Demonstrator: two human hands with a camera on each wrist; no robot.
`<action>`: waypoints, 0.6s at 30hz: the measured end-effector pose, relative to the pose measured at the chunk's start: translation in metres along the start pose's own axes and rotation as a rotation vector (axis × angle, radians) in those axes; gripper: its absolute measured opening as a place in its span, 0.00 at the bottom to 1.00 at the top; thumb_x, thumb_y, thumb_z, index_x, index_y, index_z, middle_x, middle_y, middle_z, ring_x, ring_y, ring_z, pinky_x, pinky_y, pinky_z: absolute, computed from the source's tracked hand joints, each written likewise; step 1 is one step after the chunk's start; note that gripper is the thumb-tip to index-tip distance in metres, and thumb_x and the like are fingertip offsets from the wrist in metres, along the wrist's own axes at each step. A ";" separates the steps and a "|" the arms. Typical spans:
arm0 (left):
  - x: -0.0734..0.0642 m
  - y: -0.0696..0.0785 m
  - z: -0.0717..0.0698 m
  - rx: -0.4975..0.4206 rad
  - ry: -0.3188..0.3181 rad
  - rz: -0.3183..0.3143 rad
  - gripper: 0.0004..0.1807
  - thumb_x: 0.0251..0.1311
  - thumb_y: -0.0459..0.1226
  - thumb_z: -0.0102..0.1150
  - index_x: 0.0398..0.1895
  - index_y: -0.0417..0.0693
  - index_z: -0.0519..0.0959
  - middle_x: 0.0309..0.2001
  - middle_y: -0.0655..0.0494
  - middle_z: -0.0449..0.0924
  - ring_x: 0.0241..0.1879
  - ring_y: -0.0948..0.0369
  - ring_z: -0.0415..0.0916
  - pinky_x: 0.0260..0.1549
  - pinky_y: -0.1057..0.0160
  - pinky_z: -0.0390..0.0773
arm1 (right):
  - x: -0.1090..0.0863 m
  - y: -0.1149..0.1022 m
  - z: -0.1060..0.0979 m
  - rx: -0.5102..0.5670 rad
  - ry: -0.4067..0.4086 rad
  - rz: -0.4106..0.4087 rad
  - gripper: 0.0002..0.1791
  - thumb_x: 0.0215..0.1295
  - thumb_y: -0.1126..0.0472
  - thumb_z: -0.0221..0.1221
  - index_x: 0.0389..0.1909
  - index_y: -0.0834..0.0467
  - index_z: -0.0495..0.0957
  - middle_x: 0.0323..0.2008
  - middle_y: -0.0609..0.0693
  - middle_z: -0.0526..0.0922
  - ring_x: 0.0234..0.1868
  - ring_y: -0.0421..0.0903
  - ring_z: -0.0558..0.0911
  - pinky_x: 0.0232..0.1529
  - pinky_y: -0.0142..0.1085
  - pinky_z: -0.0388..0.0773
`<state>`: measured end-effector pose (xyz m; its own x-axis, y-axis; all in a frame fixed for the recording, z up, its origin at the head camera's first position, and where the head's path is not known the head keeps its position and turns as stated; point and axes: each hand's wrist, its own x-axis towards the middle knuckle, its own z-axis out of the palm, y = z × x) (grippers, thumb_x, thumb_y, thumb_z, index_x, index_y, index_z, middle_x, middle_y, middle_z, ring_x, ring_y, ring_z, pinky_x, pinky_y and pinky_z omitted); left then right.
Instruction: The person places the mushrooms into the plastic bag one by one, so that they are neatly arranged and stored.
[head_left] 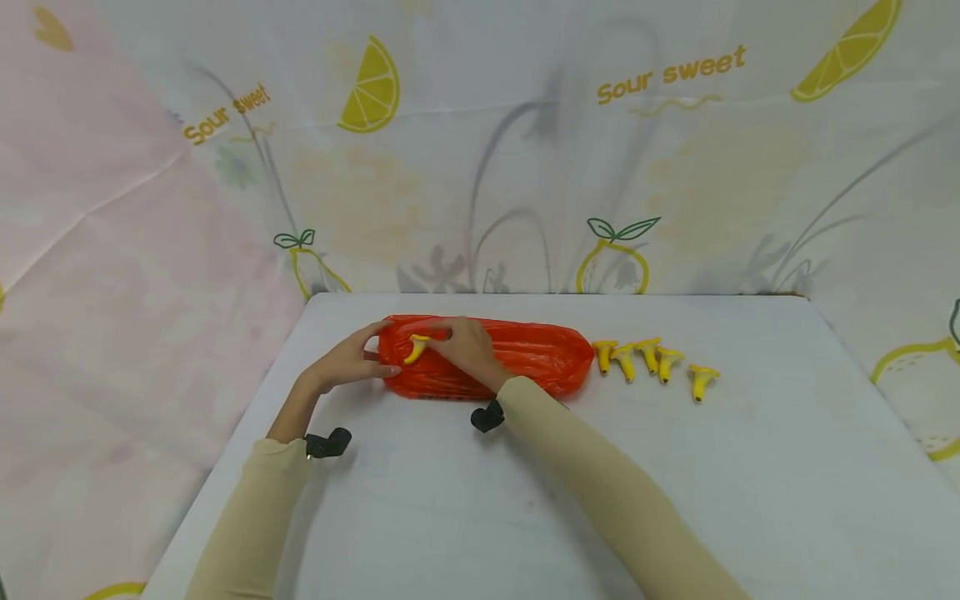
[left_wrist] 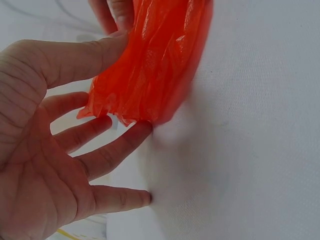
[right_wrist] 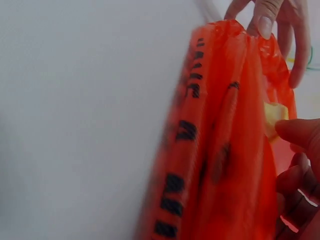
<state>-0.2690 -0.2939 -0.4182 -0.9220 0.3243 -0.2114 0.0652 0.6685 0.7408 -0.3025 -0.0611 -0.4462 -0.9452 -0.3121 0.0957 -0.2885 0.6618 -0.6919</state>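
A long red plastic bag [head_left: 536, 350] lies on the white table, its upper side crumpled. My left hand [head_left: 345, 360] holds the bag's left end, thumb and fingers spread around it. In the left wrist view the left thumb [left_wrist: 95, 57] reaches the bag [left_wrist: 155, 65] from one side, with fingertips at its bottom edge. Over the bag's left part, my right hand [head_left: 467, 346] pinches a yellow trumpet-shaped toy mushroom [head_left: 416, 348]. From the right wrist, this mushroom [right_wrist: 274, 119] shows beyond a red fold, partly hidden by it, against the right thumb [right_wrist: 300, 132].
Several more yellow mushrooms [head_left: 665, 363] lie right of the bag, one slightly apart from the others. Black lettering [right_wrist: 172, 195] runs along the bag's side. A patterned cloth [head_left: 480, 150] hangs behind the table's [head_left: 420, 517] far edge.
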 end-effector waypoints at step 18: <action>0.000 -0.001 -0.001 0.021 -0.009 0.010 0.50 0.58 0.45 0.67 0.78 0.45 0.49 0.75 0.38 0.49 0.62 0.37 0.66 0.55 0.39 0.73 | -0.013 0.029 -0.045 -0.071 -0.075 -0.014 0.21 0.61 0.49 0.68 0.54 0.50 0.84 0.23 0.43 0.78 0.20 0.43 0.67 0.15 0.29 0.55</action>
<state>-0.2692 -0.2955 -0.4183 -0.9179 0.3366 -0.2101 0.0820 0.6790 0.7295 -0.3058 -0.0071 -0.4351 -0.9276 -0.3702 0.0497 -0.3147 0.7026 -0.6382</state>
